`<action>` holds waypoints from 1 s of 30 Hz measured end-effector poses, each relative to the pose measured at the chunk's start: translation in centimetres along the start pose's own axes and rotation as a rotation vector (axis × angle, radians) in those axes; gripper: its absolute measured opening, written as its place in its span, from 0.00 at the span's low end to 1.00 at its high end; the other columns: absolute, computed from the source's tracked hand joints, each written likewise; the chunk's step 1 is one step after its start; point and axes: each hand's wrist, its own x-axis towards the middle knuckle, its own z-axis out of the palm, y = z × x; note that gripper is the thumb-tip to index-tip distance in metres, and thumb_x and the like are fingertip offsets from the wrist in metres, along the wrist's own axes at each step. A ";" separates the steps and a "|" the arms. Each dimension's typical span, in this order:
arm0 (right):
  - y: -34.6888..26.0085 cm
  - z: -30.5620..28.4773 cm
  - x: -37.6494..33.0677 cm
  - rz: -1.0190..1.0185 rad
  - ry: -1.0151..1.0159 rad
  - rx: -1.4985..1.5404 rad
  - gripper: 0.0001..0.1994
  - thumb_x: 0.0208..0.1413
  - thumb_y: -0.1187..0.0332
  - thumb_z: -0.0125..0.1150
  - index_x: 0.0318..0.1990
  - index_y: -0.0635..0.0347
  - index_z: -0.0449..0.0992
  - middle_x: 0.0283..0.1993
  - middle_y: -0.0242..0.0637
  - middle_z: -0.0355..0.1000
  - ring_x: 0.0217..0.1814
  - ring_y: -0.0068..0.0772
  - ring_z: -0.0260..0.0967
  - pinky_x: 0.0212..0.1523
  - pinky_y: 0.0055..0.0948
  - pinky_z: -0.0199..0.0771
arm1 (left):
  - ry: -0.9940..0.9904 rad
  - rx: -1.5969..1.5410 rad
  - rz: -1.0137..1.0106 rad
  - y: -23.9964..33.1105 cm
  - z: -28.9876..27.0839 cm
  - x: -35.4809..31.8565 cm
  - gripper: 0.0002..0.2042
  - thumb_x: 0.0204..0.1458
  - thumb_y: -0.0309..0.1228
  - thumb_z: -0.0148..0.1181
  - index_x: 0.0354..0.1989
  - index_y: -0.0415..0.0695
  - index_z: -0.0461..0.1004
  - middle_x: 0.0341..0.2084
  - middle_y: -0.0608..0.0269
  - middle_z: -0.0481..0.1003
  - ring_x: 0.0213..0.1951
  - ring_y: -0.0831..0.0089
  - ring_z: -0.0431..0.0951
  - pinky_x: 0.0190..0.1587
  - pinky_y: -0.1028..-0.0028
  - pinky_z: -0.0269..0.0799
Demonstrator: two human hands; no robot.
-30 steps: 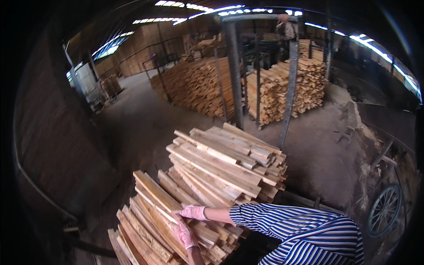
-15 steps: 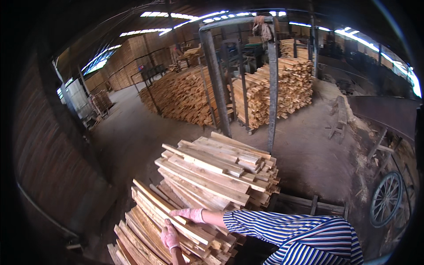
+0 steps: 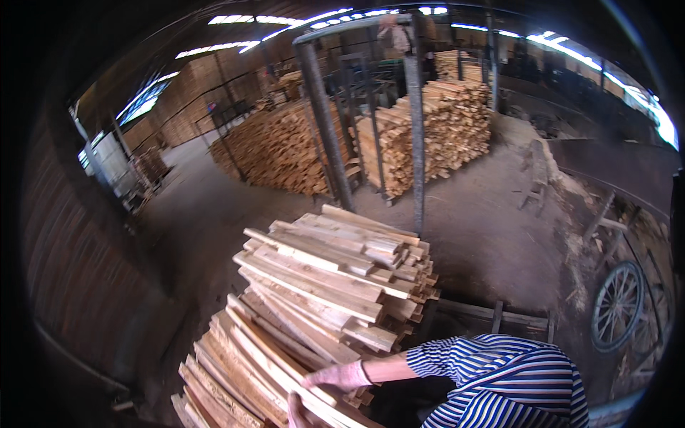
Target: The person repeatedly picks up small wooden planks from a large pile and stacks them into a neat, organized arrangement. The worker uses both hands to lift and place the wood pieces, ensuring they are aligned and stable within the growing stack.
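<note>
Head view: both hands working the near plank stack.
Right hand is gripping a plank; left hand is lying open underneath. Next move likely needs a level lift.

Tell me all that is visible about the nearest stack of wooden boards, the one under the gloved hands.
The nearest stack of wooden boards is a loose pile of pale, rough-sawn planks lying flat and slanting, their ends uneven. It sits at the lower edge of the view, against a second, higher stack behind it. The right hand, in a pink glove, lies on a top board; the left hand, partly cut off by the picture's edge, touches the same boards from below.
</note>
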 end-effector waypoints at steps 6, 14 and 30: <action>-1.5 8.2 -6.2 0.027 0.415 -0.561 0.48 0.49 0.35 0.68 0.59 0.79 0.68 0.59 0.53 0.70 0.63 0.42 0.64 0.63 0.34 0.63 | -0.172 -1.016 -0.882 2.6 -0.5 -4.5 0.37 0.56 0.58 0.56 0.66 0.43 0.63 0.58 0.49 0.70 0.58 0.56 0.71 0.59 0.55 0.68; 4.7 7.4 -10.2 0.016 0.319 -0.182 0.24 0.54 0.49 0.71 0.48 0.60 0.82 0.43 0.30 0.81 0.44 0.21 0.75 0.51 0.26 0.75 | -0.207 -0.993 -0.787 0.7 -0.2 -13.7 0.26 0.59 0.43 0.62 0.64 0.49 0.66 0.55 0.56 0.71 0.56 0.62 0.72 0.51 0.58 0.73; 30.0 27.7 -12.3 -0.300 -0.368 -0.693 0.55 0.34 0.65 0.86 0.70 0.56 0.53 0.63 0.37 0.64 0.65 0.33 0.62 0.65 0.35 0.66 | 0.713 -0.665 -0.240 14.6 -15.3 -43.0 0.38 0.43 0.41 0.78 0.61 0.38 0.67 0.50 0.59 0.77 0.49 0.69 0.78 0.53 0.67 0.76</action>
